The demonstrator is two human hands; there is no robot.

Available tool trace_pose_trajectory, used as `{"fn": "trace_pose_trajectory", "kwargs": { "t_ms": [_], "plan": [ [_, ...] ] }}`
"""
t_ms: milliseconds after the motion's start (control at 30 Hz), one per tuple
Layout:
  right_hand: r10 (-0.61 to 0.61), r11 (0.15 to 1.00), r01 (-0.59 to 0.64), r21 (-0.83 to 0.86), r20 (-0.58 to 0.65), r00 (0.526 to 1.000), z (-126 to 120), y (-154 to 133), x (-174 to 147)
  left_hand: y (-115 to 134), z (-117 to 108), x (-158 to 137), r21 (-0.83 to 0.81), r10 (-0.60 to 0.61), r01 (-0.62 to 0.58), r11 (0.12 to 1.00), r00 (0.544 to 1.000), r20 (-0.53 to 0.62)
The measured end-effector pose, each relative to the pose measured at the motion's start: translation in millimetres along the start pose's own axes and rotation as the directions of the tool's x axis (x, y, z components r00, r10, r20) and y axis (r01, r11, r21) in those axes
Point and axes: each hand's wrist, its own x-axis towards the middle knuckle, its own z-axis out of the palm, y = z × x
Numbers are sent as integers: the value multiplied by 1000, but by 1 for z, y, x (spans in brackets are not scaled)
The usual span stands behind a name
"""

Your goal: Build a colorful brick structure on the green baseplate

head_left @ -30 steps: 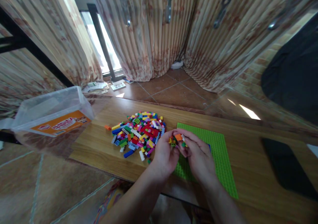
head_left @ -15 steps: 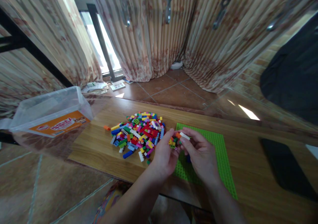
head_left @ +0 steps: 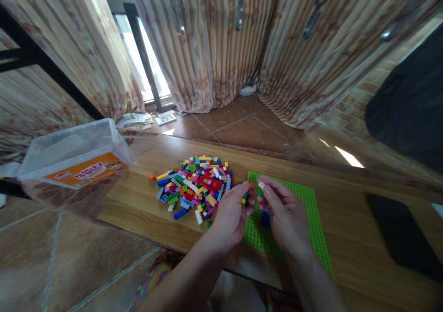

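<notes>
Striped curtains (head_left: 221, 49) with a reddish floral print hang across the back — reaching down to the floor — and leave a gap at the left, where a window (head_left: 156, 67) glows white with daylight beside a dark frame (head_left: 143, 53). Brown floor tiles (head_left: 238, 125) with pale seams spread below, a sharp patch of sunlight (head_left: 348, 156) at the right, near brickwork (head_left: 353, 99). A wood-grained counter (head_left: 138, 199) spans the foreground.

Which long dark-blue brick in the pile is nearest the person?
The front dark-blue brick, at the pile's near edge, left of the lowest white brick; another long blue brick lies farther back.
</notes>
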Motion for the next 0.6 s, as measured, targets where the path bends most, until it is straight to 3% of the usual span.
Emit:
{"fn": "trace_pose_trajectory", "kwargs": {
  "t_ms": [167, 333, 600],
  "plan": [
    [-9, 996, 14, -84, 65, 998, 0, 3, -2, -3, -4, 5, -27, 8, -10, 1000, 998, -57],
    [-152, 931, 168, -324, 75, 986, 3, 3, -9, -5, -6, 9, -8, 58, -59, 998, 992, -113],
    [-285, 933, 257, -252, -80, 955, 25, 5, -28, -5, -1, 6, -76, 92, -99, 992, 991, -92]
  ]
}}
